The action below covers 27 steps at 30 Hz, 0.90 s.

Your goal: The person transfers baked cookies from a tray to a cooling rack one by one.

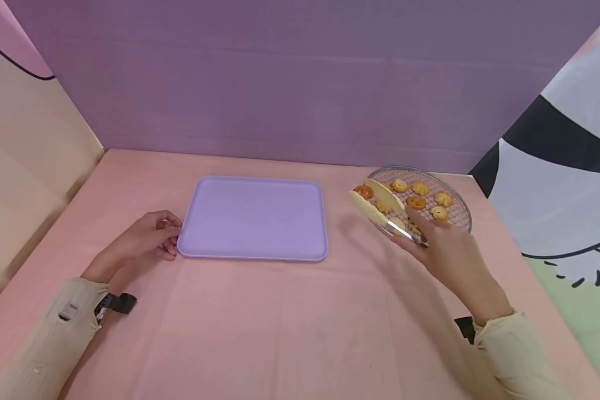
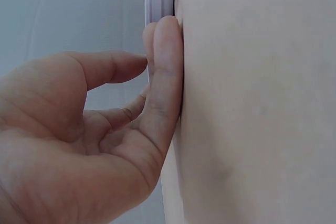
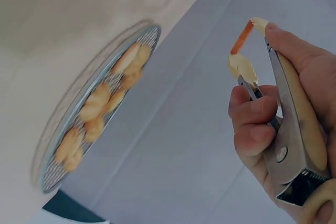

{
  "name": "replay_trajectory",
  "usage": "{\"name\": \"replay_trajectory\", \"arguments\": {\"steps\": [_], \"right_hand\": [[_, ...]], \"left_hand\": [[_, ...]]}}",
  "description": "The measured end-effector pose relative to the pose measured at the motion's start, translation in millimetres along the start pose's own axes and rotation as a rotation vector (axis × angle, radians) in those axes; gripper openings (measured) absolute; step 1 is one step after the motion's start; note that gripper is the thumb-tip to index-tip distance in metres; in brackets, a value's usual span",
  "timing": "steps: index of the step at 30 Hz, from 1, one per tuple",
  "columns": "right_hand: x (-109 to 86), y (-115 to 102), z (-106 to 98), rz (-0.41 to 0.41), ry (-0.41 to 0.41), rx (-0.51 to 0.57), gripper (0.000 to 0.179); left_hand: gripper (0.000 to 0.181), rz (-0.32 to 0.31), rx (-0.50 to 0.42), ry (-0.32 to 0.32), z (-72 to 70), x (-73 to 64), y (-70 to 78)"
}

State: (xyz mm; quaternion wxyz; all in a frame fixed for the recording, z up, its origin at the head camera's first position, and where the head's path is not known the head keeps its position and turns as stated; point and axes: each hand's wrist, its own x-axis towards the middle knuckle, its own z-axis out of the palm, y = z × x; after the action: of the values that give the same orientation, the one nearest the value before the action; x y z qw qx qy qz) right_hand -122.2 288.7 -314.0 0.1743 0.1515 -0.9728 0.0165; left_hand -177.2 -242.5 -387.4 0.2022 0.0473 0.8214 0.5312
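My right hand (image 1: 450,255) grips a pair of tongs (image 3: 286,114) with cream-coloured tips and a metal body. Pinched between the tong tips is an orange-brown cookie (image 3: 242,38), raised above the round wire rack (image 3: 50,182). Several golden cookies (image 1: 420,188) lie on that rack, partly covered by the tongs and hand in the head view. On the left, my left hand (image 1: 152,236) holds the left edge of a flat lilac tray (image 1: 252,219) near its front corner. In the left wrist view, the thumb and fingers (image 2: 165,72) meet at the tray's rim.
A pink cloth covers the table (image 1: 280,322). Behind it rises a purple wall (image 1: 300,83), with a beige panel (image 1: 30,139) at left and a printed cartoon panel (image 1: 555,183) at right. The rack stands near the table's back right corner.
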Motion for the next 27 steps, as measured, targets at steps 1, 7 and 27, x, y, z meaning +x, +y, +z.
{"name": "replay_trajectory", "arguments": {"steps": [1,7,27], "right_hand": [[-1.2,3.0,-0.8,0.016,-0.006,0.000,0.069],[-7.8,23.0,-0.6,0.053,0.037,0.006,0.066],[-22.3,73.1,25.7,0.161,-0.053,0.029,0.067]], "left_hand": [[0.033,0.001,-0.002,0.000,0.1,0.2,0.0],[0.034,-0.005,0.014,0.002,0.5,0.4,0.9],[0.034,-0.008,0.024,0.003,0.4,-1.5,2.9]]}}
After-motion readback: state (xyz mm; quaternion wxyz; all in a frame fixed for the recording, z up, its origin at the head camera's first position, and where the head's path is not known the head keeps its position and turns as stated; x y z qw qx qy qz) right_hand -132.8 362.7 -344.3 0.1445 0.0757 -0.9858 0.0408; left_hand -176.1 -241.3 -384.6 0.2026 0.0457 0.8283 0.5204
